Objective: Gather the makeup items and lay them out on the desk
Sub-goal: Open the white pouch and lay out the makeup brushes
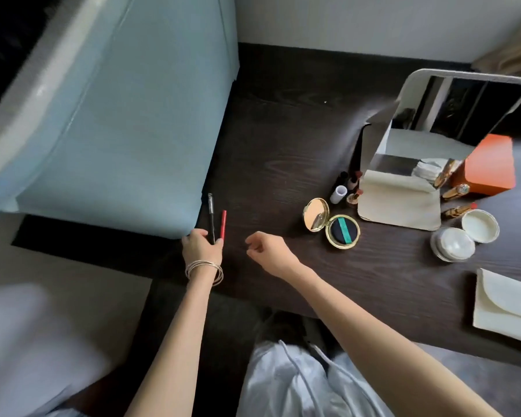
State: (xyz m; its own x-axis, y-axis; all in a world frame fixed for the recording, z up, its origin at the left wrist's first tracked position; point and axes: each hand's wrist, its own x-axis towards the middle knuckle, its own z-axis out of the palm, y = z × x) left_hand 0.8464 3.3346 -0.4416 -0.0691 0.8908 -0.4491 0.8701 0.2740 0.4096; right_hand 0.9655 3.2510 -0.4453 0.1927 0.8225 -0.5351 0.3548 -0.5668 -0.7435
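2 slim pencils, black (211,216) and red (223,224), pinched in left-hand fingers (203,236); right fingers (254,239) loosely curled, empty.

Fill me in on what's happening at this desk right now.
A person is laying makeup out on a dark desk. The left hand holds the near ends of a black pencil and a red pencil at the desk's left edge. The right hand hovers beside them, loosely curled and holding nothing. Further right lie an open compact, a few lipsticks, a standing mirror, an open jar with its lid beside it, and a cream pouch.
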